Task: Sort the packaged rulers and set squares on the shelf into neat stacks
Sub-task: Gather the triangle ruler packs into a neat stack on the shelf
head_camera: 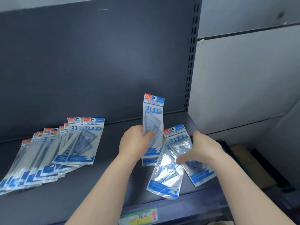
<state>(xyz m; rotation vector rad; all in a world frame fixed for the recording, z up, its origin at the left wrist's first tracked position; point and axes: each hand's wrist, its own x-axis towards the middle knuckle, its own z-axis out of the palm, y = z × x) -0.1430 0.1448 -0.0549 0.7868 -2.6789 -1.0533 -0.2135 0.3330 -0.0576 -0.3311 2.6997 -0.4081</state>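
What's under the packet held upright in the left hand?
A second packet's blue bottom edge peeks out below the held packet; the rest is covered by it and the left hand.

1. The shelf [97, 184] under my arms is dark slate grey, and its back panel [97, 62] is the same matte grey.
2. The packet in my left hand [134, 142] is clear plastic with a white header, a red logo patch, blue lettering and a blue band at the bottom: the upright packet [153, 114].
3. The loose packets [170, 169] under my right hand [203, 150] are glossy, silvery-clear with the same blue bands.
4. The fanned pile [53, 153] repeats red, white and blue.
5. The shelf-edge label [139, 216] is green and yellow with a red arrow.
6. The wall [243, 78] is pale grey-white.
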